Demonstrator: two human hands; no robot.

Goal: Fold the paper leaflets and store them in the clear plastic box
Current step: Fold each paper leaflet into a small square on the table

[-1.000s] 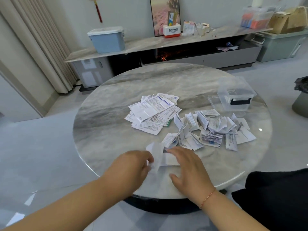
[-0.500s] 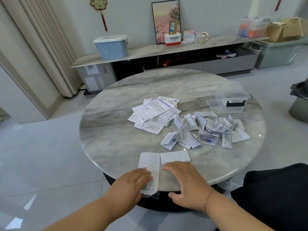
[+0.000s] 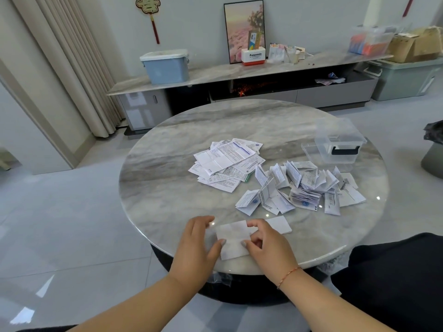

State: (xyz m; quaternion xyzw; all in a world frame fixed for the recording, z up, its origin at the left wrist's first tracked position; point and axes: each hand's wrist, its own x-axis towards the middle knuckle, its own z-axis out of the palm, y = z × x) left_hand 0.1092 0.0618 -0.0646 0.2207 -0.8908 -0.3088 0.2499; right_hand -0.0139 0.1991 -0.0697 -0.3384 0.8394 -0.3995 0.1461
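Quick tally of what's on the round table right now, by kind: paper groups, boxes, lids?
Flat unfolded leaflet pile: 1
Folded leaflet heap: 1
Leaflet being folded, both hands on it: 1
Clear plastic box: 1
Clear lid: 1
Total: 5

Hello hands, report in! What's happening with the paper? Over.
Left hand and right hand both pressing one leaflet flat at the table edge. Clear box open, looks empty. Nothing in the way.
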